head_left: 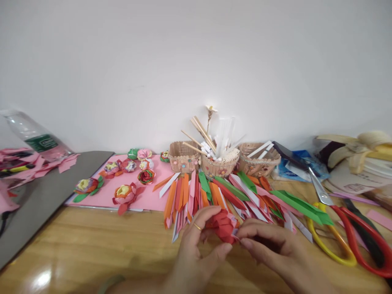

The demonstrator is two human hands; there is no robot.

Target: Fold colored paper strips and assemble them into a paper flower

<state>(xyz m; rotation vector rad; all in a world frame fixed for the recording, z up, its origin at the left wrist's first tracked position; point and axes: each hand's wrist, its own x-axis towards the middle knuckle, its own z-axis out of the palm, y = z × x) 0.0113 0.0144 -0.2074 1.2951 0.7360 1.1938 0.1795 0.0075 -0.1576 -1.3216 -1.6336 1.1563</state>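
Between my two hands is a red folded paper flower (225,226), held just above the wooden table. My left hand (199,241) grips it from the left, fingers curled over the top and thumb below; a ring is on one finger. My right hand (269,245) pinches the flower's right edge, where a small pale bit of paper shows at the fingertips. Folded paper strips (183,194) in orange, pink, white, red and green lie fanned out just behind the hands. Finished-looking paper flowers (125,194) sit on a pink sheet (101,201) to the left.
Three woven baskets (183,166) stand against the wall, one with sticks and straws. Red-handled scissors (346,220) and a yellow-handled pair (333,253) lie at right, near banana peel (364,157). A plastic bottle (39,139), pink scraps (27,171) and a grey board (52,204) are at left.
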